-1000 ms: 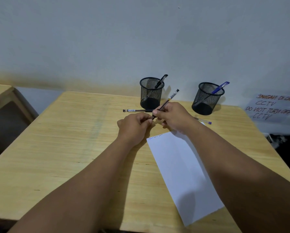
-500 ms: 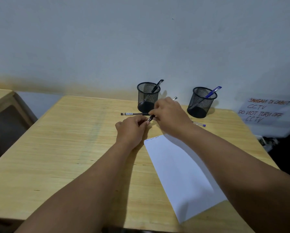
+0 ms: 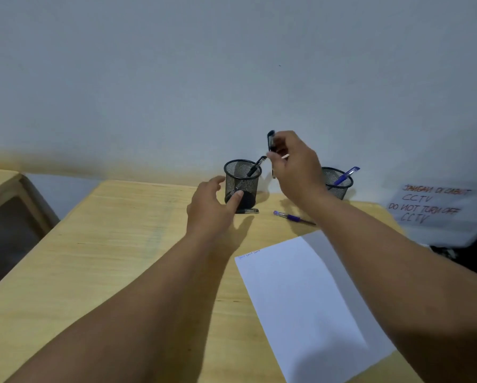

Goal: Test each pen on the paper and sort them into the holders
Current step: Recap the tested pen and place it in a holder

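Two round mesh holders (image 3: 242, 181), wooden table (image 3: 115, 244)

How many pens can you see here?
5: a black pen in the right hand, one in the left holder, a blue one in the right holder, a black one and a purple one on the table. The hands may hide more.

Dim, soft light (edges bowed), hands blurred, shadows falling toward the camera.
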